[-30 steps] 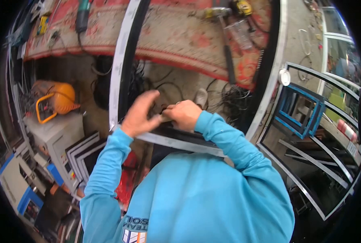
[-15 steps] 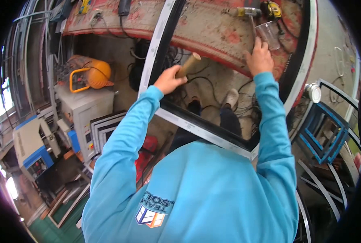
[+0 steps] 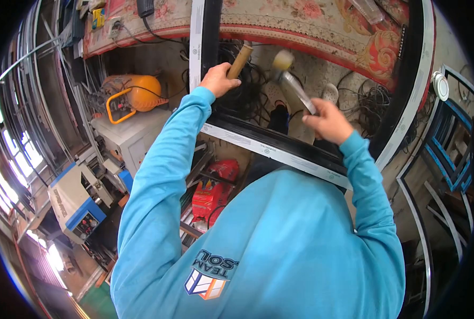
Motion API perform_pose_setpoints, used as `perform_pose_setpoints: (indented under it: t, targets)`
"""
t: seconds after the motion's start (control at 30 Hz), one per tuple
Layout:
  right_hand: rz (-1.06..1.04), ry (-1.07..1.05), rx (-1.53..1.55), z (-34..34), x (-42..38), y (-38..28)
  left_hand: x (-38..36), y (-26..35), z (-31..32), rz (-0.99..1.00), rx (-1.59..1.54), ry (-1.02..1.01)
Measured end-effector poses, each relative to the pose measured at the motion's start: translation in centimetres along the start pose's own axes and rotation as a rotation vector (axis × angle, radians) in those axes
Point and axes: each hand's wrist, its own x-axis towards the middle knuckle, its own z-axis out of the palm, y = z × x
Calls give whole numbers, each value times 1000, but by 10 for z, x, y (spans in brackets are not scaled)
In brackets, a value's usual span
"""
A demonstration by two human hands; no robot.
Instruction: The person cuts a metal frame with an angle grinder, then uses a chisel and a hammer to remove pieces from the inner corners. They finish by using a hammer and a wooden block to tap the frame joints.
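My left hand [image 3: 219, 81] is closed round a short, round wooden stick [image 3: 240, 61], tilted up beside the left bar of the frame. In my right hand [image 3: 330, 121] is the metal handle of a hammer [image 3: 297, 91]. Its yellowish head is blurred by motion and points toward the stick, apart from it. Both hands are over the opening of a large black window frame [image 3: 269, 150] with white printed film along its edges. The frame reaches across the carpet-covered table and out toward my body.
A clear plastic cup [image 3: 366, 9] lies on the patterned, carpet-covered table [image 3: 301, 24]. Cables [image 3: 372, 101] lie on the floor below. To the left are an orange tank [image 3: 143, 91] and a beige-blue machine [image 3: 76, 204]. Blue-edged frames [image 3: 450, 151] stand at the right.
My right hand has left the tabletop, where it was reaching at the hammer, and now holds it over the frame's opening. My left hand still holds the stick. The view has shifted.
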Motion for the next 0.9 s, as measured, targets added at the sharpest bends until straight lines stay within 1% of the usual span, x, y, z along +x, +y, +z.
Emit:
perform_pose_setpoints:
  t: [0.03,0.1,0.17,0.23,0.27,0.3,0.33,0.37,0.43,0.47,0.53,0.6,0.67,0.8,0.87,0.9]
  targets:
    - [35,-9,-83,12,5,20,-1,2,0,-4,38,28]
    - [-55,-51,-214,32,18,64,-3,5,-1,-4,81,48]
    - [43,-116,-182,44,21,67,-3,8,-2,-50,93,47]
    - [98,-174,-173,43,19,62,-5,10,-1,-56,104,57]
    - [103,-169,-161,45,19,62,-6,11,0,-59,110,75]
    - [34,-177,-189,46,18,63,-7,12,3,-51,115,62]
    - [-36,-186,-221,46,16,63,-11,14,6,-73,133,107]
    - [-33,-179,-219,48,15,65,-14,16,7,-95,149,157]
    - [-34,-210,-241,58,11,71,-20,15,10,-107,169,155]
    - [-40,-221,-186,63,9,76,-24,16,11,-156,189,121]
    - [-10,-258,-179,72,7,80,-35,13,14,-224,199,68]
    - [15,-278,-162,81,6,86,-47,5,23,-237,188,60]
    - [10,-279,-263,86,5,89,-48,-2,29,-239,179,50]
    - [1,-236,-307,88,-2,97,-44,-11,37,-226,160,-41]
    - [65,-262,-138,81,-6,99,-42,-17,40,-192,173,-72]
    - [46,-255,-78,78,-8,98,-43,-20,43,-193,174,-84]
